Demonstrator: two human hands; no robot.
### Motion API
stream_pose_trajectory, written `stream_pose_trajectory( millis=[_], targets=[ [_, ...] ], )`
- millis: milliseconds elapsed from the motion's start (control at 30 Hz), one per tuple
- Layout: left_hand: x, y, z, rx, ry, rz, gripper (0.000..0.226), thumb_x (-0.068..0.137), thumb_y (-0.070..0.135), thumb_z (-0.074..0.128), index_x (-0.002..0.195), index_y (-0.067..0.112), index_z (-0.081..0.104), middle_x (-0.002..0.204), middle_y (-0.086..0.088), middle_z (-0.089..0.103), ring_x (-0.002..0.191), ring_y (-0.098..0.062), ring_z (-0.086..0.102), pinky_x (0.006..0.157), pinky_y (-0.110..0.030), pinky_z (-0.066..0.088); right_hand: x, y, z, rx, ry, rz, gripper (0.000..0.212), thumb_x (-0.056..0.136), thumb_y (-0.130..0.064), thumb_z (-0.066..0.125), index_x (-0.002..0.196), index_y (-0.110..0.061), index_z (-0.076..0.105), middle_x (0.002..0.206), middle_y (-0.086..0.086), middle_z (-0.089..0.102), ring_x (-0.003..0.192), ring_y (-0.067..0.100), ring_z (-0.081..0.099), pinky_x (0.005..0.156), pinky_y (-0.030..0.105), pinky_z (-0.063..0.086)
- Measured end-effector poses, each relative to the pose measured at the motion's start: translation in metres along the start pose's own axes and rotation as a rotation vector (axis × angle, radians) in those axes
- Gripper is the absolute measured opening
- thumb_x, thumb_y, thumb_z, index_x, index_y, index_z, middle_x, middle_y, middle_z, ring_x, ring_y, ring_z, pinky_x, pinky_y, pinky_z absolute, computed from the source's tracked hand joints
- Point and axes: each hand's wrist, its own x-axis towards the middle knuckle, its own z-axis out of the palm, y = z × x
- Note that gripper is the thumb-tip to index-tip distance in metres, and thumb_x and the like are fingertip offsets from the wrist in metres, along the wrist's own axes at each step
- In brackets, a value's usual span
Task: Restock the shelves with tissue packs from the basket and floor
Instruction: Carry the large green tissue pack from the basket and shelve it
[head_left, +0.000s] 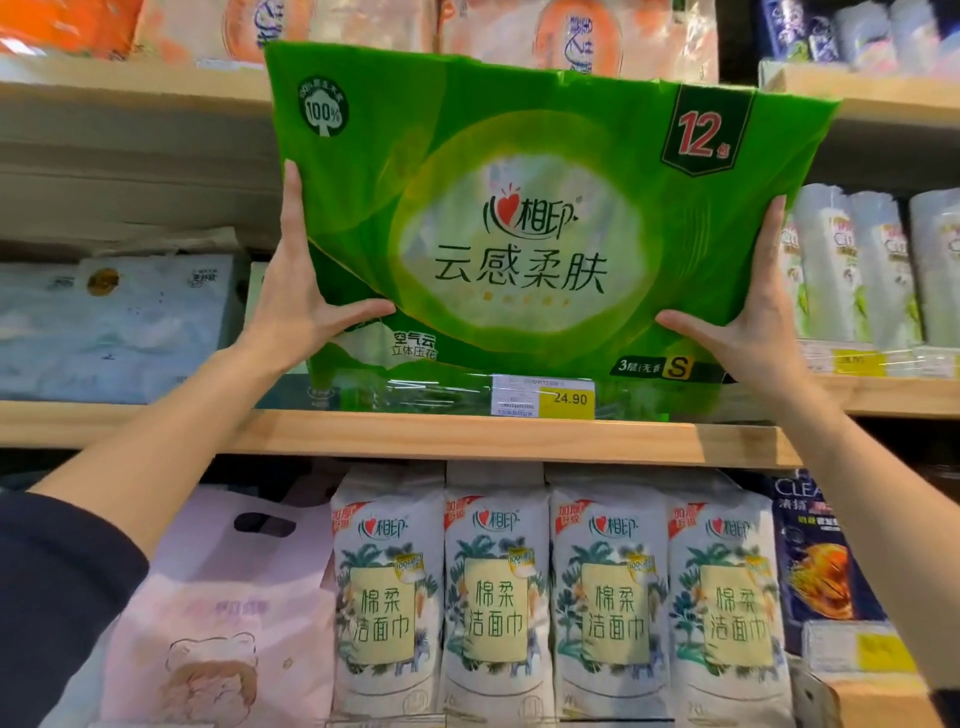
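Observation:
A large green tissue pack marked "12" fills the middle of the head view, held upright at the middle wooden shelf. My left hand grips its left edge, thumb across the front. On the pack's right edge sits my right hand, gripping the same way. The pack's lower edge is at the shelf board, just behind a yellow price tag reading 24.90. Whether the pack rests on the board or hangs just above it I cannot tell.
Blue-white tissue packs lie on the same shelf to the left, white bottles to the right. Below stand several white cotton-towel packs, a pink bag and dark blue packs. Orange packs fill the top shelf.

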Motion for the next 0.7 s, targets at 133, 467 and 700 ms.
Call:
stream_pose_trajectory(
  millis=[133, 467, 700],
  targets=[
    [-0.008, -0.002, -0.001, -0.014, -0.028, -0.026, 0.132, 0.059, 0.036, 0.082, 0.148, 0.013, -0.014, 0.159, -0.011, 0.011, 0.144, -0.022, 0.022, 0.113, -0.029, 0.020, -0.009, 0.000, -0.002, 0.021, -0.020, 0.017, 0.131, 0.056, -0.075, 0.062, 0.149, -0.017, -0.010, 0.146, -0.015, 0.012, 0.137, 0.004, 0.019, 0.112, 0.024, 0.020],
    [-0.017, 0.000, -0.006, -0.034, -0.081, -0.072, 0.132, 0.060, 0.041, 0.079, 0.147, 0.019, -0.017, 0.161, -0.005, 0.002, 0.146, -0.018, 0.014, 0.116, -0.033, 0.016, -0.007, -0.004, -0.003, -0.010, -0.087, 0.048, 0.122, 0.064, -0.043, 0.075, 0.149, -0.018, -0.010, 0.155, -0.004, 0.014, 0.134, 0.001, 0.018, 0.108, 0.013, 0.016],
    [-0.021, 0.010, -0.007, 0.013, -0.076, -0.079, 0.130, 0.061, 0.040, 0.080, 0.148, 0.019, -0.014, 0.159, -0.006, 0.016, 0.143, -0.022, 0.024, 0.116, -0.038, 0.023, -0.011, -0.014, -0.005, -0.029, -0.091, 0.103, 0.120, 0.068, -0.033, 0.078, 0.149, -0.024, -0.010, 0.158, 0.001, 0.014, 0.133, 0.001, 0.018, 0.111, 0.020, 0.016]
  ],
)
